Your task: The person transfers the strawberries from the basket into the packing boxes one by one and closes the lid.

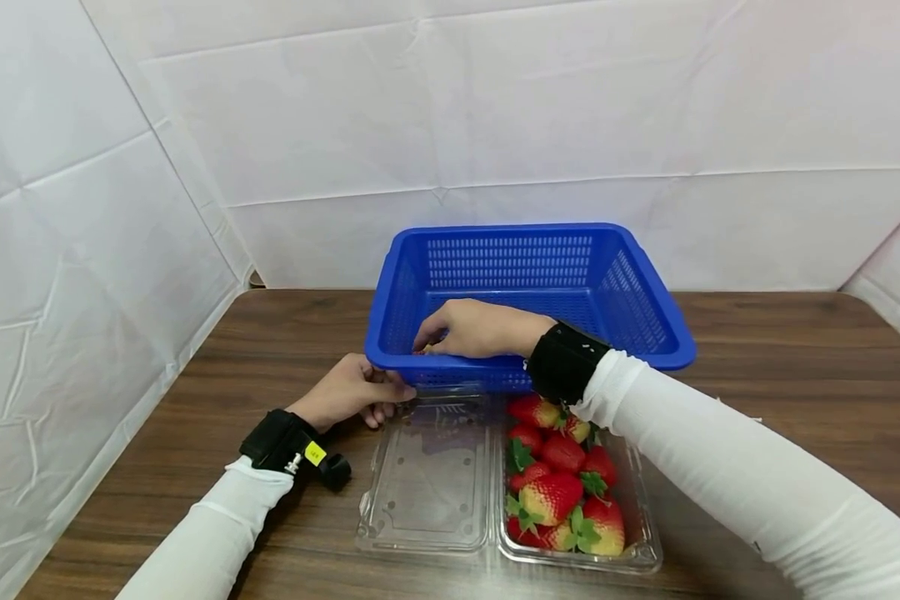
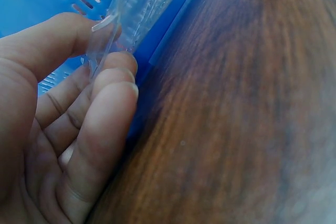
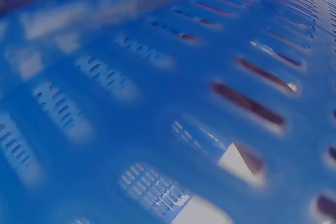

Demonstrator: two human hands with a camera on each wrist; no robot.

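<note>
My left hand (image 1: 352, 390) pinches the far left corner of the clear plastic lid (image 1: 435, 492) between thumb and fingers; the left wrist view shows the thumb on top of the lid's edge (image 2: 107, 27). My right hand (image 1: 483, 327) reaches over the near rim into the blue basket (image 1: 654, 283). Its curled fingers hold a strawberry (image 1: 424, 350), of which only a bit of red and yellow peeks out. Slotted basket wall (image 3: 157, 93) fills the right wrist view, where the hand itself is hidden.
Hinged to the lid, a clear tray (image 1: 648, 557) holds several red and yellowish strawberries (image 1: 551, 498) with green leaves, partly under my right forearm. Basket and container stand close together on a brown wooden table (image 1: 780, 417). White cloth (image 1: 532, 108) hangs behind and at both sides.
</note>
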